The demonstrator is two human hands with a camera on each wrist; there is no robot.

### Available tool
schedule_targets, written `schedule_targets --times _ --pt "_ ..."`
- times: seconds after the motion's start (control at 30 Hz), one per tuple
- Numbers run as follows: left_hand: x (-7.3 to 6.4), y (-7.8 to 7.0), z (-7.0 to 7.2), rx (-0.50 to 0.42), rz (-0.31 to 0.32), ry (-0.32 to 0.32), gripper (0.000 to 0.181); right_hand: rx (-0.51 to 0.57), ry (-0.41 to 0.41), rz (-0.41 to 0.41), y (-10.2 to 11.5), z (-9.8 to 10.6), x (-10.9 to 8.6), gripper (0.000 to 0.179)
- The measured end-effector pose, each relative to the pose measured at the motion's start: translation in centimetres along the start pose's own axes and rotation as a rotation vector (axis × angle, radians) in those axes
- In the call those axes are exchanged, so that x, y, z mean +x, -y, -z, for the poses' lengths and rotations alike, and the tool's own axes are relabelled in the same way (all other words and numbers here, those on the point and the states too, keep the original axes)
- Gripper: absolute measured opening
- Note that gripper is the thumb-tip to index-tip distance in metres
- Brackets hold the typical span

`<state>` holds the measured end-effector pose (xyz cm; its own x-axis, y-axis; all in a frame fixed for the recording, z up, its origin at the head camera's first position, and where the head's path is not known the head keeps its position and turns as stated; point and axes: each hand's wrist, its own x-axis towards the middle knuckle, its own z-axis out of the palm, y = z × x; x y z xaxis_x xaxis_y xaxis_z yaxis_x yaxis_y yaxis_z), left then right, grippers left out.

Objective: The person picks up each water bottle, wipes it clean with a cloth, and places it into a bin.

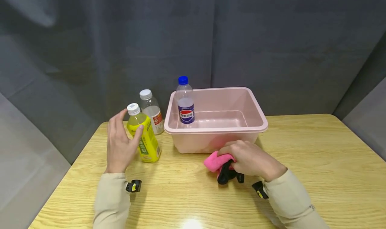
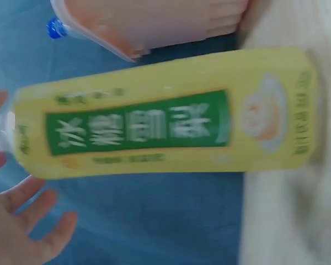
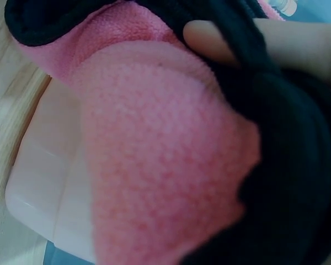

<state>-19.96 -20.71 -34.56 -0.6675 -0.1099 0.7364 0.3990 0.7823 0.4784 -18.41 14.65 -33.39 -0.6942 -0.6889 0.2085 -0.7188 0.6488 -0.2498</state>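
A yellow-labelled drink bottle (image 1: pixel 145 140) with a white cap stands on the table; its green label panel faces the left wrist view. My left hand (image 1: pixel 120 141) is beside its upper part, thumb and fingers spread on either side of the neck, not visibly curled round it. Whether the fingertips touch it, I cannot tell. In front of the pink tub (image 1: pixel 211 142), my right hand (image 1: pixel 248 158) grips a soft pink fleece cloth with black trim (image 1: pixel 215 162). In the right wrist view, the bunched fleece (image 3: pixel 154 143) fills the middle, and a finger (image 3: pixel 207 44) shows among the black edging.
Inside the tub at its left end is a clear bottle (image 1: pixel 185 100) with a blue cap and blue label. A clear white-capped bottle (image 1: pixel 153 113) stands left of the tub, behind the yellow one. Dark curtain (image 1: pixel 271 51) hangs behind the wooden table (image 1: pixel 316 162).
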Motion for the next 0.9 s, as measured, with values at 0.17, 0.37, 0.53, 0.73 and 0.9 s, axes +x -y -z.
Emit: schedule_targets --times 0.17,0.37,0.53,0.73,0.9 --pt "-0.3 1.2 -0.5 -0.147 0.178 0.175 0.075 -0.004 -0.004 0.016 0.0 0.0 0.0 0.043" --pt "-0.2 1.2 -0.7 -0.237 0.231 0.264 0.079 -0.003 0.006 -0.004 0.1 -0.1 0.0 0.044" --pt "0.0 1.2 0.1 -0.228 0.228 0.326 0.078 -0.007 0.01 -0.006 0.1 -0.3 -0.1 0.044" --pt "0.8 0.3 2.1 -0.211 0.196 0.54 0.075 -0.004 0.011 0.007 0.1 -0.3 0.0 0.044" --pt "0.9 -1.4 2.8 -0.264 0.198 0.696 0.083 0.0 0.012 0.015 0.2 -0.3 0.2 0.043"
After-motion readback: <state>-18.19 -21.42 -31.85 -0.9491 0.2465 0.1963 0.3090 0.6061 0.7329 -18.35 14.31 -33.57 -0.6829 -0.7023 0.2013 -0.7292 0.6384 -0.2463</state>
